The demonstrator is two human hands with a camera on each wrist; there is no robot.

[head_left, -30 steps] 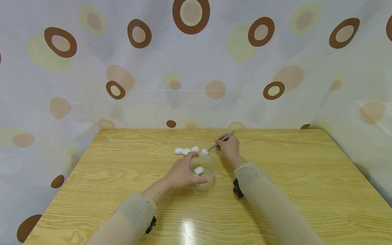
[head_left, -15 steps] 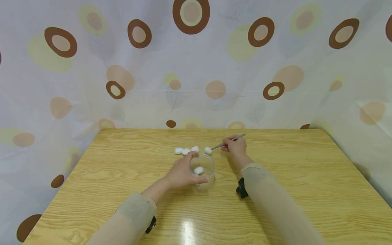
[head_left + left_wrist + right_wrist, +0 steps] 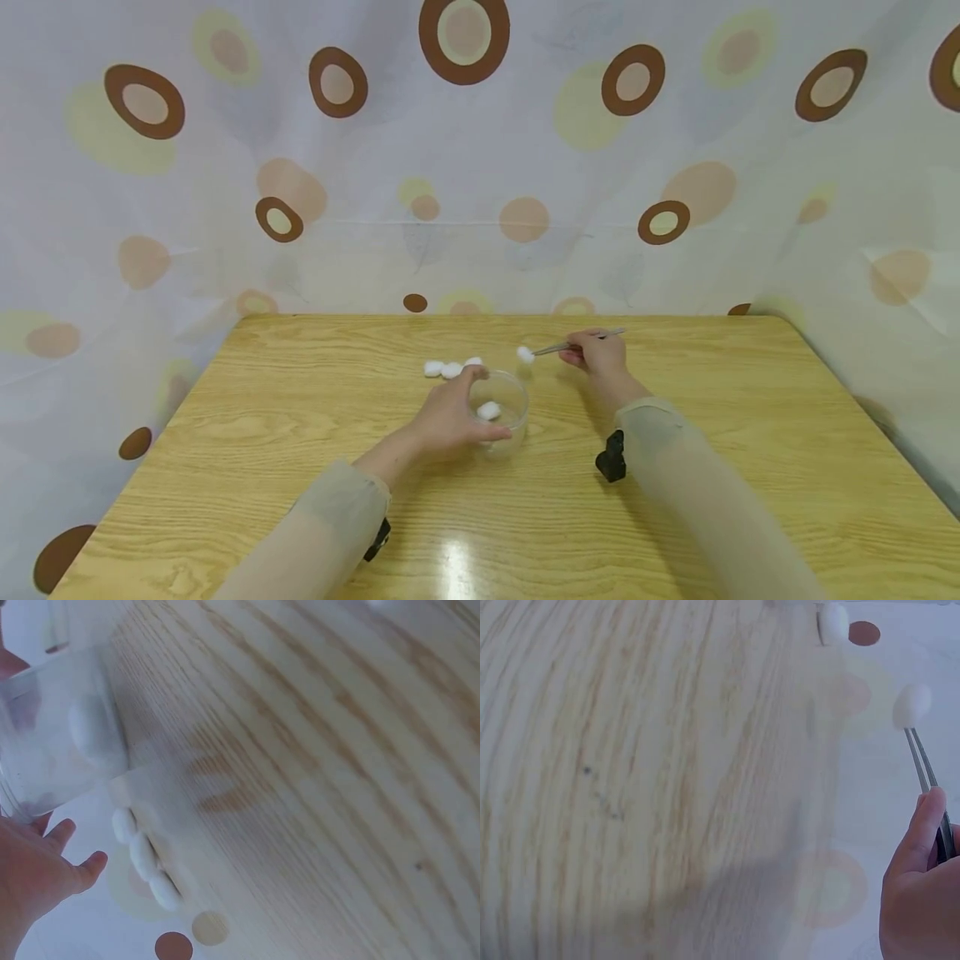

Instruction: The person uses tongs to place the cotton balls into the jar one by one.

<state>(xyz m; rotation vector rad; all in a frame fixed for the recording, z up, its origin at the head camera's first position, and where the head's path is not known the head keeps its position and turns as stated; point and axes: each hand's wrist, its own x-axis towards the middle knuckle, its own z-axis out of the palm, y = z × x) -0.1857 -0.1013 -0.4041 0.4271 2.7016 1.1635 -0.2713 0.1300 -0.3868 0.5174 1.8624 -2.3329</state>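
My left hand grips a clear round plastic jar by its rim, thumb on the near side and fingers at the far side. Inside the jar lies one white cotton ball. Between thumb and fingers my right hand pinches a pair of metal tweezers. Their tips hold another cotton ball, lifted above the table to the right of the jar's far rim. Several more cotton balls sit in a row on the table beyond the left fingers, with one end partly hidden by that hand in the head view.
The wood-grain table extends around both hands. A patterned curtain hangs behind its far edge and along both sides. Dark wrist cameras hang under the sleeves.
The tweezers have closed on the cotton ball at the right of the row and lifted it right and up. The left hand and jar have hardly moved.
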